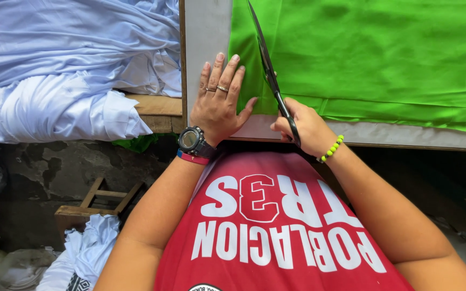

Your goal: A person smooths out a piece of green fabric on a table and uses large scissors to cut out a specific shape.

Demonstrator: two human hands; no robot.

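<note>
Head view: green cloth lies on the table, its left edge beside bare board. Left hand presses flat, fingers spread, on that edge. Right hand grips scissors, blades along the cloth's edge

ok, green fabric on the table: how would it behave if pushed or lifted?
The green fabric likely floppy: it creases and folds at the near edge. Probably light, so it may slide; the left hand presses it flat beside the scissors.

Daylight, cracked dark concrete floor, small wooden stool — pale table edge
</note>
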